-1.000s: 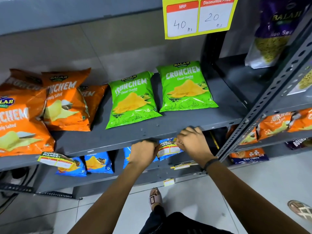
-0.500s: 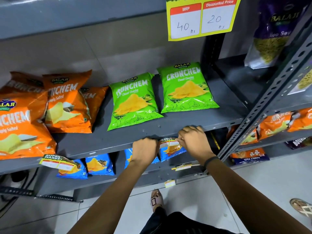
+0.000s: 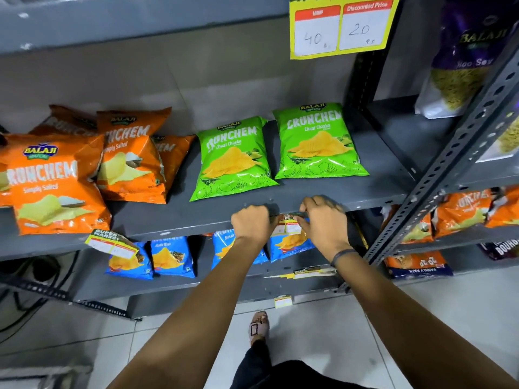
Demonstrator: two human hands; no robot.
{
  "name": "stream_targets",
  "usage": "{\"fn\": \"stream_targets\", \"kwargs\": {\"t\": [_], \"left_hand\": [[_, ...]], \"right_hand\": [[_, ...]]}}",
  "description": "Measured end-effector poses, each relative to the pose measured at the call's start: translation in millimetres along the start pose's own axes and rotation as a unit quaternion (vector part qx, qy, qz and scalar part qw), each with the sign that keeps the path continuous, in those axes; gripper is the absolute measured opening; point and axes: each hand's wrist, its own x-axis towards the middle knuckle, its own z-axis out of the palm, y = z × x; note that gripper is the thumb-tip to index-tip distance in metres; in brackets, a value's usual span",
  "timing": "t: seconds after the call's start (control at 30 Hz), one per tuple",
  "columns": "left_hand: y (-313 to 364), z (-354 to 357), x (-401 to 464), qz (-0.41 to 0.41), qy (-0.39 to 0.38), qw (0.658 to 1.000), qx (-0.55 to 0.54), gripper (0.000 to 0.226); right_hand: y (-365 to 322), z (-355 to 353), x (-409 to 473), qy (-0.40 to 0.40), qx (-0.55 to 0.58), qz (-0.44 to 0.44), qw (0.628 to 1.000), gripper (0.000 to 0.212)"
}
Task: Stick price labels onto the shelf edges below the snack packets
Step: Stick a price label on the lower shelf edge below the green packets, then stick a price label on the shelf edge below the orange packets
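1. At 9 o'clock in my view, orange packets lie overlapping on the grey middle shelf.
2. Just below them, at 8 o'clock, a yellow-bordered label hangs tilted from the shelf edge, in front of blue packets on the lower shelf.
3. Near centre, toward 12 o'clock, two green packets lie flat side by side on the middle shelf, apart from the orange group.
4. At centre, I see the left hand curled into a closed fist against the front edge of the middle shelf, below the left green packet. It grips the left end of the price label.
5. The price label sits at the shelf edge between the two hands, directly below the green packets. I cannot tell whether it is stuck to the edge.
6. Just right of centre, the right hand pinches the label's right end with bent fingers; a dark band circles its wrist.
7. At 1 o'clock, a large yellow price sign reads 40 and 20.
8. At 3 o'clock, a perforated upright crosses diagonally, with a purple packet beyond it.
9. At 6 o'clock, a sandalled foot stands on the tiled floor.
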Motion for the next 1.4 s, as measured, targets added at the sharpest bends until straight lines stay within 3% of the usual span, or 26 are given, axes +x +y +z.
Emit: {"fn": "stream_targets", "kwargs": {"t": [0.13, 0.27, 0.37, 0.47, 0.57, 0.67, 0.73, 0.83, 0.97, 1.13, 1.3, 1.4], "left_hand": [[-25, 3, -23, -0.013, 0.028, 0.999, -0.04, 0.05], [-89, 6, -48, -0.028, 0.107, 0.99, -0.083, 0.033], [-153, -1, -58, -0.05, 0.189, 0.979, -0.061, 0.032], [-216, -10, -61, -0.12, 0.229, 0.965, -0.049, 0.014], [-273, -15, -63, -0.15, 0.213, 0.965, -0.038, 0.02], [-316, -12, -61, -0.099, 0.142, 0.985, -0.021, 0.027], [-335, -9, -56, -0.058, 0.098, 0.993, -0.012, 0.027], [-348, -11, -45, -0.016, 0.076, 0.997, -0.023, 0.02], [-356, -15, -30, -0.021, 0.012, 0.992, -0.121, 0.024], [-370, -12, -22, -0.011, -0.047, 0.977, -0.208, 0.028], [-386, 0, -52, 0.018, 0.021, 0.973, -0.231, 0.011], [-398, 12, -68, 0.014, 0.069, 0.975, -0.213, 0.006]], "right_hand": [[-13, 6, -24, 0.02, 0.061, 0.03, 0.997, 0.016], [-45, 28, -40, -0.066, 0.157, 0.09, 0.981, 0.009], [-84, 54, -42, -0.139, 0.283, 0.086, 0.945, 0.006], [-136, 84, -33, -0.216, 0.389, 0.082, 0.892, 0.014], [-199, 110, -28, -0.284, 0.467, 0.134, 0.827, 0.027], [-267, 127, -26, -0.343, 0.558, 0.199, 0.729, 0.036], [-302, 137, -24, -0.323, 0.597, 0.22, 0.701, 0.03], [-332, 149, -18, -0.24, 0.632, 0.281, 0.681, 0.002], [-339, 163, -11, -0.164, 0.585, 0.328, 0.723, 0.029], [-339, 164, -9, -0.125, 0.602, 0.326, 0.718, 0.027], [-343, 160, -19, -0.049, 0.485, 0.234, 0.841, 0.022], [-353, 159, -23, -0.042, 0.384, 0.136, 0.912, 0.016]]}}
